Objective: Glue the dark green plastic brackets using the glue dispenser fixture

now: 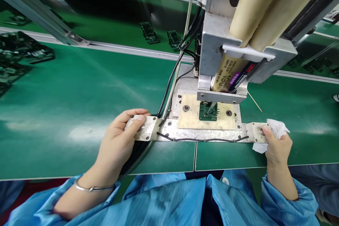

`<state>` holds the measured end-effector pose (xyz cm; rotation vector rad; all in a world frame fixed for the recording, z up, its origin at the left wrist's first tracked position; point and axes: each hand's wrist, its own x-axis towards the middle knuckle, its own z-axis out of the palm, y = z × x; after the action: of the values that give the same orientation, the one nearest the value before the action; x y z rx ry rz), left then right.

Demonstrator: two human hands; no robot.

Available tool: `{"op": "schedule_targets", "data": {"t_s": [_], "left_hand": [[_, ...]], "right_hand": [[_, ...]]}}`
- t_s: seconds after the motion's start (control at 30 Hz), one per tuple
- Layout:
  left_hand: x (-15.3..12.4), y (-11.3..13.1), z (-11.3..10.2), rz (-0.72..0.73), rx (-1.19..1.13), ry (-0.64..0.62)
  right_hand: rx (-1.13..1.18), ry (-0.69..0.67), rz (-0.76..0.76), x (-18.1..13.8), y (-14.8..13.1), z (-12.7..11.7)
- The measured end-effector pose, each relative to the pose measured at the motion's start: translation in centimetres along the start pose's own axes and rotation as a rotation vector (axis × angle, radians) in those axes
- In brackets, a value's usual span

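A metal fixture bar (201, 134) lies across the green bench, with a round button at each end. My left hand (119, 141) rests on the left end plate, its thumb pressing the left button (140, 127). My right hand (277, 146) is closed round a crumpled white cloth (275, 129), and its thumb presses the right button (262, 131). Between them a small green part (209, 110) sits on a cream plate (193, 117) under the nozzle of a dispensing machine (219, 42), which carries cream cartridges (265, 3).
Black cables (172, 77) run from the machine down to the bar. A thin wooden stick (254, 101) lies right of the plate. Dark green parts (149, 32) ride on the conveyor behind, and more are stacked at far left (16, 56). An aluminium frame rail (37, 14) crosses the upper left.
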<state>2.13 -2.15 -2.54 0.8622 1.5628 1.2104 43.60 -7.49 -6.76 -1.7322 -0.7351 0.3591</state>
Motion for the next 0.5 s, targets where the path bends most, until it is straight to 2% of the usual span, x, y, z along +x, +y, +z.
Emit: {"op": "schedule_targets", "data": {"t_s": [0.5], "left_hand": [[-0.1, 0.1, 0.3, 0.047, -0.002, 0.023]], "right_hand": [[0.032, 0.015, -0.003, -0.3, -1.2, 0.3]]}}
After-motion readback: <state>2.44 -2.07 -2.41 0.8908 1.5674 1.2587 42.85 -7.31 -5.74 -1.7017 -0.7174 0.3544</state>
